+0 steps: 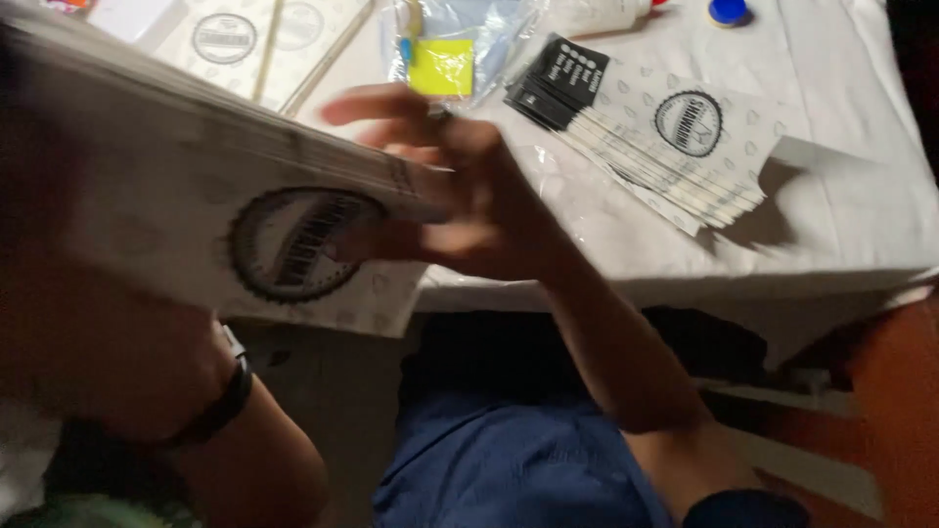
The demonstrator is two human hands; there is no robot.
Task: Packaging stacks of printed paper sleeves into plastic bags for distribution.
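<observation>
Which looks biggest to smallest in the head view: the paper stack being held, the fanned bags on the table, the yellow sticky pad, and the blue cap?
1. Held paper stack, though its nearness to the camera inflates it.
2. Fanned bags.
3. Yellow sticky pad.
4. Blue cap, partly cut off by the frame edge.

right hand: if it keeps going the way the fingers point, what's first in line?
Probably the held stack of paper bags. The right hand points its fingers left, already at the stack's right edge; motion blur hides whether they touch.
</observation>
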